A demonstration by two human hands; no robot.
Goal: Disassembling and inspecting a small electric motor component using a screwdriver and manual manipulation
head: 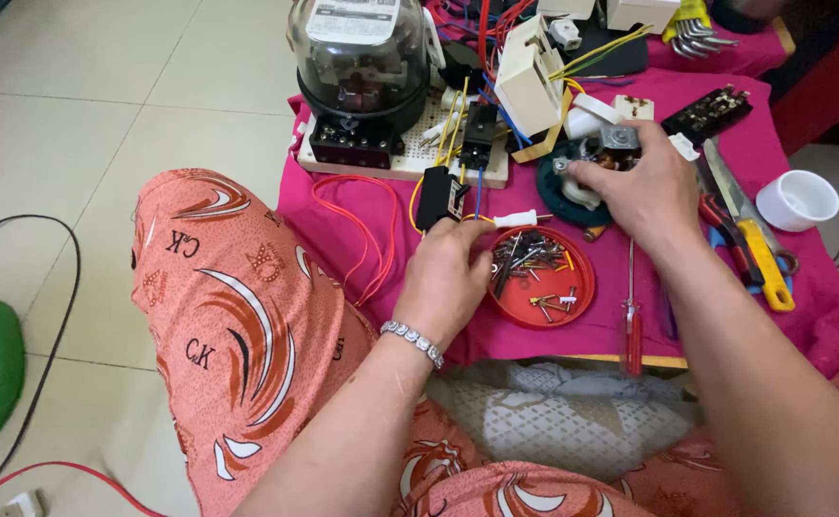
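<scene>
My left hand (446,276) rests at the left rim of a round red tray (580,287) that holds several screws and small metal parts, fingers curled near the screws. Whether it pinches one I cannot make out. Just above it stands a small black breaker (436,196) with yellow and blue wires. My right hand (637,187) is closed over a small motor-like part (599,153) with copper windings on a dark teal base (551,196).
A pink cloth (343,220) covers the low table. On it are a glass-domed electric meter (362,67) on a white pegboard, a white box with wires (529,86), a red screwdriver (632,325), yellow-handled pliers (762,268), a white cup (797,199) and hex keys (692,29).
</scene>
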